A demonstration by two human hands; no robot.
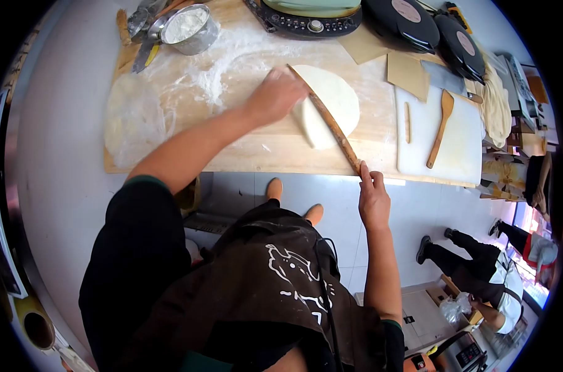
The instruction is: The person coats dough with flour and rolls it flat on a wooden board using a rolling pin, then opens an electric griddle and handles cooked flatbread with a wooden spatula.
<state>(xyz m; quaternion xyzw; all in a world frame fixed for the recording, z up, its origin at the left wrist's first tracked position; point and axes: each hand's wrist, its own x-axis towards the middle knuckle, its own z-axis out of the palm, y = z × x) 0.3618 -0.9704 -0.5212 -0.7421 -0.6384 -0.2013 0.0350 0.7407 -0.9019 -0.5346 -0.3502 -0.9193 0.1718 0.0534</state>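
Note:
A pale sheet of dough (338, 93) lies on the floured wooden board (263, 149). A long, thin wooden rolling pin (331, 122) crosses it at a slant. My right hand (374, 199) has its fingers closed round the pin's near end, at the board's front edge. Against the far end of the pin, beside the dough, is my left hand (278, 93). Motion smears its fingers, so their grip does not show clearly.
A metal bowl of flour (190, 30) stands back left near a yellow-handled knife (146, 57). Behind are an electric griddle (312, 22) and black round pans (405, 22). To the right, a wooden spatula (441, 129) lies on a white cutting board (414, 149). Another person (479, 266) is lower right.

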